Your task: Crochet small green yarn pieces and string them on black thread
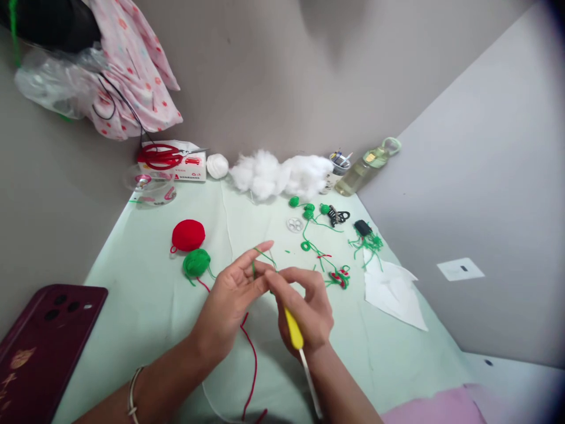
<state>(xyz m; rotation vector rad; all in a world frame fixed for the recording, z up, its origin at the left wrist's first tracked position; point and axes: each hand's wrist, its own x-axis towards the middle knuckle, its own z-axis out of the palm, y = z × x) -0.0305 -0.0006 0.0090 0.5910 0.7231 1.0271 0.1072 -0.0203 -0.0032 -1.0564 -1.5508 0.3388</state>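
My left hand [241, 285] has green yarn looped over its raised index finger, its thumb and other fingers pinched together near the hook's tip. In my right hand [304, 306] is a crochet hook with a yellow grip [293, 328]; its light shaft end points down toward my wrist. The fingertips of both hands meet, and the small work between them is mostly hidden. A green yarn ball [196, 263] lies left of my left hand, with a red yarn ball [189, 235] just behind it. Red yarn [255, 359] trails over the cloth below my hands.
White stuffing [265, 175], a white yarn ball [218, 166], red scissors [161, 156] on a box and a bottle [364, 171] line the back. Green crocheted pieces [309, 212], yarn scraps [371, 241] and white paper [395, 291] lie right. A dark red phone [53, 347] is front left.
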